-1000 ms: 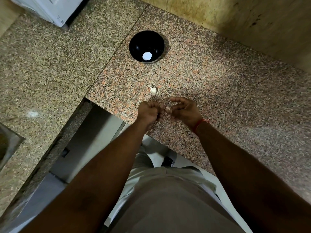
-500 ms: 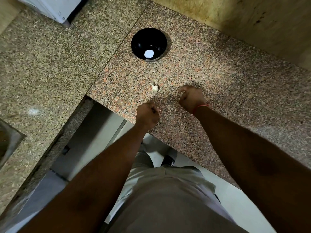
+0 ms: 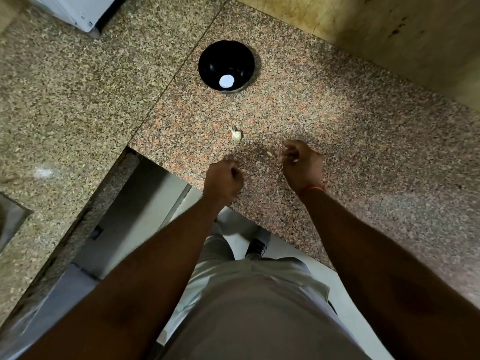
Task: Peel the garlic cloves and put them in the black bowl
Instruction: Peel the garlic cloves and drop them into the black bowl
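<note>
Near the counter (image 3: 337,126) edge, you are working through the peeling step.
Your left hand (image 3: 224,179) is curling into a fist; what it is gripping, if anything, I cannot tell. Your right hand (image 3: 302,162) is half-curled, fingers loosely bent beside a small clove (image 3: 270,153). With the garlic (image 3: 235,135) lying between hands and bowl (image 3: 226,66), you are probably needing a fingertip pinch next.

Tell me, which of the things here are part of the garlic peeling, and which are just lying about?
Part of the job:
- black bowl, no cloves visible in it
- garlic piece on the counter
- small pale scrap, perhaps peel or a clove
- left hand, fisted
- right hand, curled

Just there:
- white appliance
- granite counter
</note>
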